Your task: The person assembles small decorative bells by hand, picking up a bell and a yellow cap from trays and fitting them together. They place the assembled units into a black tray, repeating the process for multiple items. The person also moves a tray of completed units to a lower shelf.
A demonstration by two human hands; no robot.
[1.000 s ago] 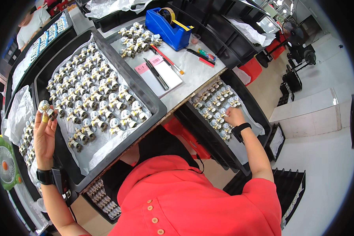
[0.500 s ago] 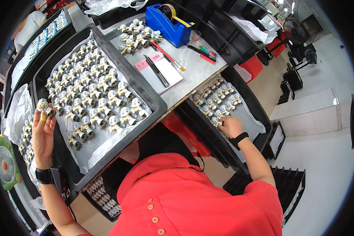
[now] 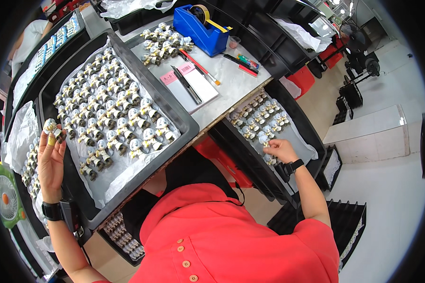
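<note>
My left hand (image 3: pixel 51 166) is raised at the left rim of the large black tray (image 3: pixel 188 128), its fingers closed on a small white-haired figurine (image 3: pixel 51 128). That tray is lined with white paper and carries rows of similar figurines (image 3: pixel 110 104) lying on their backs. Lower on the right, my right hand (image 3: pixel 283 151) pinches another figurine (image 3: pixel 264 138) over a second black tray (image 3: pixel 320 159). More figurines (image 3: pixel 275 123) in rows lie beside it there, on a pale liner.
On the grey tabletop (image 3: pixel 236 99) stand a blue tape dispenser (image 3: pixel 200 34) and a cluster of figurines (image 3: pixel 163 42). A notepad (image 3: pixel 207 89), black pens (image 3: pixel 188 86) and a red brush (image 3: pixel 200 67) lie nearby. A green fan (image 3: pixel 5 195) is at far left.
My right hand has drawn slightly back and turned, lifting a figurine that now shows clearly between its fingers. The left hand stays nearly still with its figurine.
</note>
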